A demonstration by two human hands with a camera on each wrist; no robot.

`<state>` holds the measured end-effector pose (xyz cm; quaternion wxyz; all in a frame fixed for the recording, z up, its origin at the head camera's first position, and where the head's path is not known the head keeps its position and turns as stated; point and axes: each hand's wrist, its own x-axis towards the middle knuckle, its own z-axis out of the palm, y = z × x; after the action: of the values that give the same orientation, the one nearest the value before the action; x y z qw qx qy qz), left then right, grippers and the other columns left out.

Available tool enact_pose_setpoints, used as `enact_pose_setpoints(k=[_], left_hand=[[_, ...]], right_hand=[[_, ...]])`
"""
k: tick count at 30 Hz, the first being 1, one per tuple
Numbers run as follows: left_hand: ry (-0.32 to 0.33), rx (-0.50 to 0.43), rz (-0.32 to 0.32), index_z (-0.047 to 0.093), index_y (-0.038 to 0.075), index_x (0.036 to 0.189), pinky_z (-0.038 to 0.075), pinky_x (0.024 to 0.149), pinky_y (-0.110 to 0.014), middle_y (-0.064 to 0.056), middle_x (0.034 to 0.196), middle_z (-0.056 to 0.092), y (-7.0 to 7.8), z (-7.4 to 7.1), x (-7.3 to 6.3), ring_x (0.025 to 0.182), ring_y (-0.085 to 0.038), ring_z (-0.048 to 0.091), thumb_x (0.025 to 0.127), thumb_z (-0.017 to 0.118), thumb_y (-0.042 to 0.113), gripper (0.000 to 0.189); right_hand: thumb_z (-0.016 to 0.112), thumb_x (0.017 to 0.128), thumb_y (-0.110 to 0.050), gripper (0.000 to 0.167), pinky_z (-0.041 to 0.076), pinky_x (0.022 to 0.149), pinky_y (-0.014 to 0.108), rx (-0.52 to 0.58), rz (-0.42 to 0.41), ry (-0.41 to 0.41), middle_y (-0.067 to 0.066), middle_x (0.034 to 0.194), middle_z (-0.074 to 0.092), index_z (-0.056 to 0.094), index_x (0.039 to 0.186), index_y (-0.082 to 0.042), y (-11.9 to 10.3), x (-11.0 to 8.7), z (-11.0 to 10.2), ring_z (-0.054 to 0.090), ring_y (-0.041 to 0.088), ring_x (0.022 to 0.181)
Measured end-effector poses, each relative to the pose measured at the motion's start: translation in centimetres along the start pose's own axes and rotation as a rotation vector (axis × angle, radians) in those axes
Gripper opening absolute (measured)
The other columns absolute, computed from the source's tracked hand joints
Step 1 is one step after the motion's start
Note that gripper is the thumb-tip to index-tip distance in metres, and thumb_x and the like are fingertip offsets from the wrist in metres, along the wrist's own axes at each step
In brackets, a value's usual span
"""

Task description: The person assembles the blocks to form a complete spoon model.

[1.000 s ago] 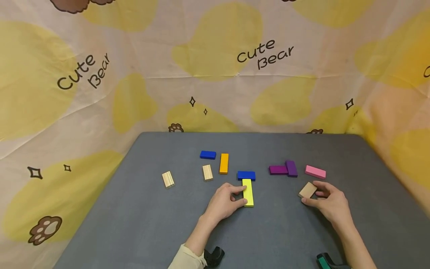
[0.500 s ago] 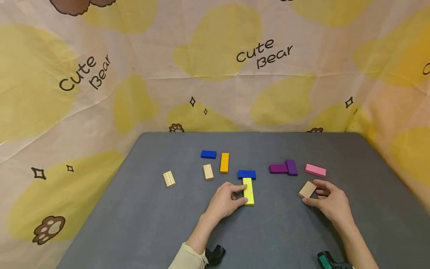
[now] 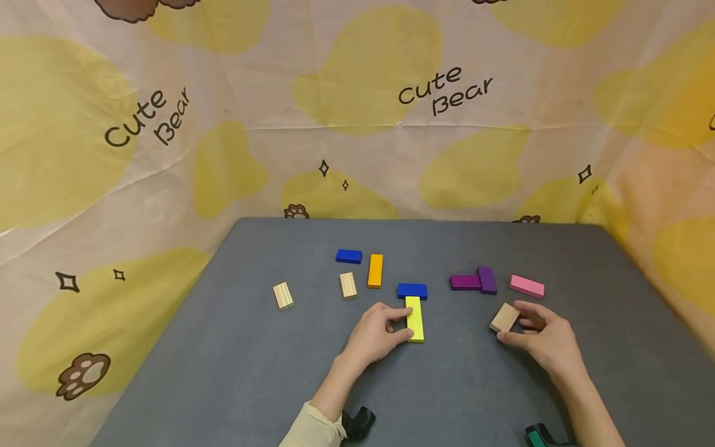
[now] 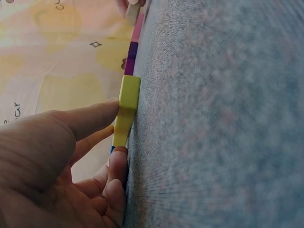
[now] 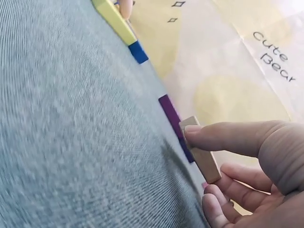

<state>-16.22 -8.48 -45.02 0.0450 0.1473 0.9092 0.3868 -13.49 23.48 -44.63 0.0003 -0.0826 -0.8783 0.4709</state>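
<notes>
A yellow block lies lengthwise on the table, its far end meeting a blue block set crosswise. My left hand holds the yellow block from the left, with thumb and index finger on it in the left wrist view. Farther right, my right hand pinches a plain wooden block between thumb and fingers. That wooden block looks tilted and raised off the table in the right wrist view. Behind it lie a magenta block touching a purple block, and a pink block.
On the left of the grey table are two striped wooden blocks, one farther out and one nearer the middle. An orange block and another blue block sit behind. A patterned cloth hangs beyond the table.
My right hand has shifted slightly left with the wooden block, away from the pink block. The left hand stays on the yellow block. The head view has moved a little.
</notes>
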Motion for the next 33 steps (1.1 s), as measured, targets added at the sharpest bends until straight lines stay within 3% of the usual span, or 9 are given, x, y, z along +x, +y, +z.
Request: enact_pose_setpoints(k=[8,13,17,23,33], left_hand=[[-0.004,-0.001,-0.004,0.070,0.022,0.127,0.040,0.059,-0.027,0.003,0.094,0.054,0.1,-0.1,-0.1,0.068,-0.011,0.046,0.087,0.078,0.025,0.041],[0.002,0.006,-0.003,0.069,0.023,0.128,0.040,0.060,-0.027,0.002,0.094,0.054,0.3,-0.3,-0.1,0.069,-0.011,0.045,0.087,0.077,0.026,0.042],[0.007,0.016,-0.006,0.069,0.022,0.128,0.040,0.060,-0.027,0.002,0.094,0.054,0.4,-0.5,0.0,0.069,-0.011,0.045,0.087,0.077,0.026,0.042],[0.010,0.026,-0.016,0.070,0.022,0.127,0.040,0.059,-0.027,0.001,0.094,0.054,0.5,-0.6,0.0,0.068,-0.011,0.046,0.087,0.078,0.026,0.042],[-0.003,0.039,-0.006,0.069,0.023,0.128,0.040,0.061,-0.027,0.001,0.093,0.054,0.3,-0.3,0.0,0.069,-0.011,0.046,0.087,0.077,0.028,0.042]], right_hand=[[0.089,0.073,-0.033,0.086,0.048,0.076,0.030,0.064,0.009,-0.051,0.020,0.132,0.052,0.049,0.144,-0.008,-1.2,-1.0,0.2,0.052,0.031,0.114],[0.086,0.077,-0.022,0.076,0.047,0.082,0.027,0.303,0.016,-0.157,0.013,0.130,0.055,0.050,0.142,-0.009,-3.1,-1.8,1.2,0.057,0.018,0.110],[0.087,0.075,-0.011,0.070,0.050,0.083,0.029,0.403,0.011,-0.249,0.013,0.126,0.058,0.055,0.137,-0.006,-5.0,-2.7,2.9,0.059,0.021,0.106],[0.090,0.067,-0.006,0.069,0.051,0.078,0.035,0.319,-0.001,-0.336,0.014,0.114,0.061,0.060,0.129,-0.007,-7.0,-3.8,4.9,0.060,0.028,0.097],[0.094,0.060,-0.004,0.067,0.051,0.081,0.034,0.114,-0.081,-0.360,0.003,0.113,0.063,0.065,0.120,-0.007,-7.6,-3.8,7.0,0.059,0.020,0.094]])
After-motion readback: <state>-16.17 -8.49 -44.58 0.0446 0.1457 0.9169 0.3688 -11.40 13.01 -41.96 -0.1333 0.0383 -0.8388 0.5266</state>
